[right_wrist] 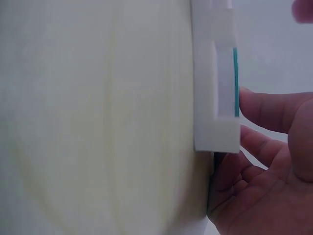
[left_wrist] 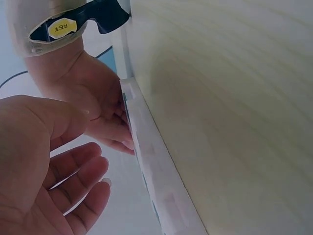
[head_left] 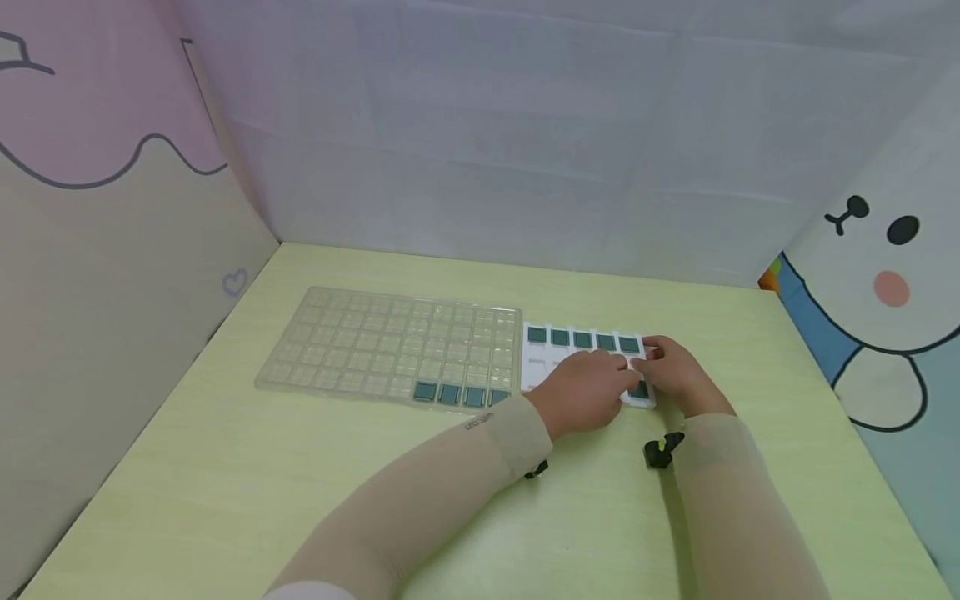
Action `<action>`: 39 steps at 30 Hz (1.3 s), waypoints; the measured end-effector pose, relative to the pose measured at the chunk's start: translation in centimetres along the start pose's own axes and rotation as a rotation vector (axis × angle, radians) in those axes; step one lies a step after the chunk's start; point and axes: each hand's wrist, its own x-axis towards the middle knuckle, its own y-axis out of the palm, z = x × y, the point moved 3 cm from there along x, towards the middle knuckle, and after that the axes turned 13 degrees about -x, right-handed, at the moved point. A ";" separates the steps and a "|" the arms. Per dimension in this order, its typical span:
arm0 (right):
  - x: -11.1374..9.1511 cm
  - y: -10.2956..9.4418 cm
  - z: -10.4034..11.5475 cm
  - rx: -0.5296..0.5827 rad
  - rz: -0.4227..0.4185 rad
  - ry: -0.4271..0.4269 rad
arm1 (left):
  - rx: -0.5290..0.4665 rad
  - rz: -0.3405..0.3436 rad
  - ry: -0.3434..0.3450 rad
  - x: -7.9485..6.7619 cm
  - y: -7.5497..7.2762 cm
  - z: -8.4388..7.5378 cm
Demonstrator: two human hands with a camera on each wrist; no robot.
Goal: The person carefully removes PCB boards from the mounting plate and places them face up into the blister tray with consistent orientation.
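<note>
A white tray (head_left: 530,375) lies flat on the table, with a row of square dark-green chips (head_left: 582,339) along its far side and another green chip (head_left: 639,390) at its near right corner. My left hand (head_left: 587,390) is over the middle of this tray and hides part of it; in the left wrist view its fingers (left_wrist: 80,164) are loosely bent around nothing. My right hand (head_left: 678,375) rests at the tray's right end. In the right wrist view, its thumb (right_wrist: 274,108) comes right up to a green chip's edge (right_wrist: 236,81), with the other fingers beside the tray's end.
Left of the white tray, and right against it, lies a larger clear plastic tray (head_left: 360,333) with many pockets; several green chips (head_left: 450,394) sit in its near row. A pale wooden table (head_left: 247,467) carries both trays. Fabric walls (head_left: 480,150) stand behind and at the sides.
</note>
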 end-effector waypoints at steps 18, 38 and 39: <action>0.1 0.2 -0.2 0.031 0.034 0.044 | -0.014 0.024 -0.060 1.4 1.1 -0.2; 0.1 0.0 -0.1 0.025 0.017 0.023 | 0.017 0.018 -0.073 2.1 2.0 -0.5; 0.1 0.0 -0.1 0.024 0.017 0.021 | 0.018 0.016 -0.072 2.1 2.0 -0.5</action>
